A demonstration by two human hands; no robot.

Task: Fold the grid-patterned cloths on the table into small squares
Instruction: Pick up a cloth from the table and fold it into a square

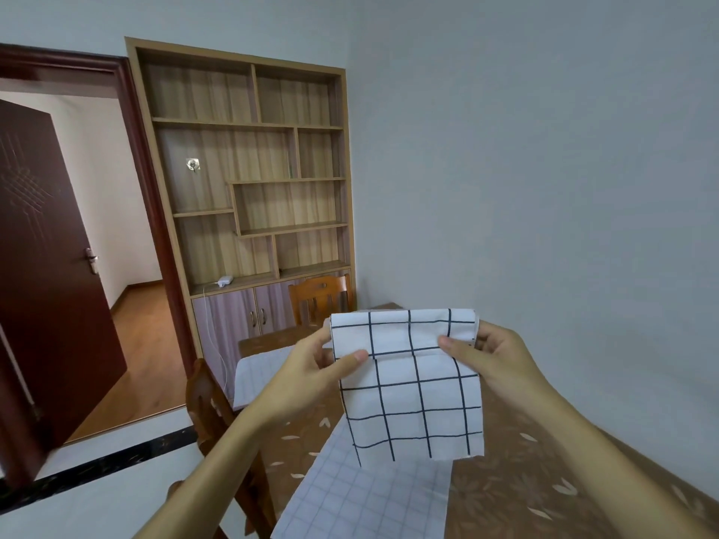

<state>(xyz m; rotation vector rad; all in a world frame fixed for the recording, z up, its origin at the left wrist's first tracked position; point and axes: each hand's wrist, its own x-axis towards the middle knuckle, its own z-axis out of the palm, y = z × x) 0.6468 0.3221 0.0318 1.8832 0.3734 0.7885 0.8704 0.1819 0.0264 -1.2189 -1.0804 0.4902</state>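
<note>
A white fabric cloth with bold black grid lines [412,383] is held in the air above the brown leaf-patterned surface [505,480], its top part folded over. It is pinched at 9 o'clock by the left hand [311,367] and at 3 o'clock by the right hand [494,355]. A white finely gridded cloth [362,496] is spread on the surface at 6 o'clock, and a second finely gridded cloth [258,377] lies at 9 o'clock.

We count three cloths [412,390] [369,496] [260,371], one held above the table [505,496] and two lying on it, two chairs [321,293] [210,406] beside the table, and two hands [307,367] [502,359].
</note>
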